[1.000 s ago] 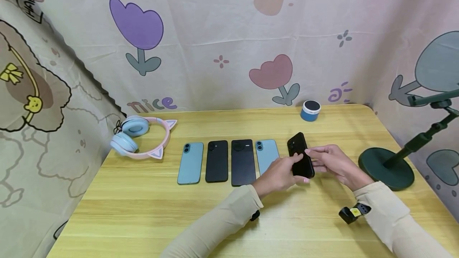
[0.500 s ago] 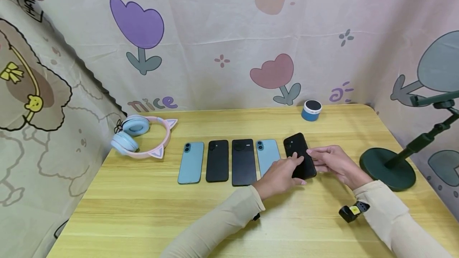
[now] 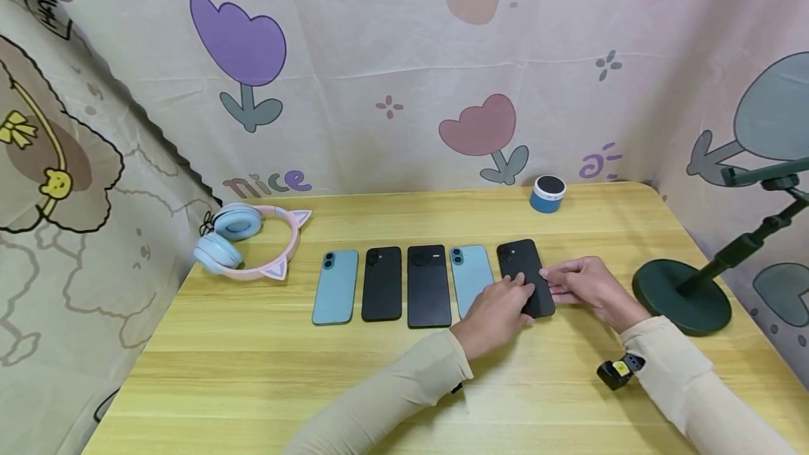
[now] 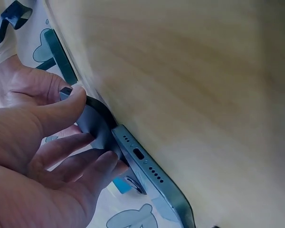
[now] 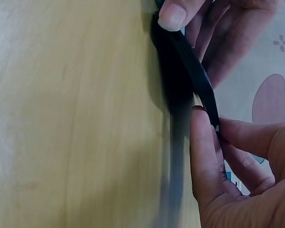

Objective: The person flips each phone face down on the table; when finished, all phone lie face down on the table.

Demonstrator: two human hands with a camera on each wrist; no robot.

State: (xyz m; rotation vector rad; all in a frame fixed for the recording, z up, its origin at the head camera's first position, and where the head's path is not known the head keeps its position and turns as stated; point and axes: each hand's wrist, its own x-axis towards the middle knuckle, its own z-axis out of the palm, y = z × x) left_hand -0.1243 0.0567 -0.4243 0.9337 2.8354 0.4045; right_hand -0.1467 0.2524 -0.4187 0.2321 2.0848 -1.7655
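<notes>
A black smartphone (image 3: 520, 256) lies camera side up at the right end of a row of phones. My left hand (image 3: 495, 316) holds it, fingertips on its back and thumb at its near edge. At its right edge, my right hand (image 3: 589, 289) pinches it between thumb and fingers. In the right wrist view the phone (image 5: 199, 73) stands tilted with a gap and shadow under it. Just left lies a light blue phone (image 3: 470, 271), partly hidden by my left hand; its port end (image 4: 141, 154) faces the left wrist camera.
Farther left lie a large dark phone (image 3: 429, 290), a black phone (image 3: 382, 286) and another light blue phone (image 3: 335, 290). Cat-ear headphones (image 3: 278, 269) rest at the left. A small blue speaker (image 3: 547, 196) stands at the back, a green stand (image 3: 681, 300) at the right.
The black phone has come down flatter toward the table and turned more upright in line with the row. Both hands have stayed on it, the left fingers shifting slightly.
</notes>
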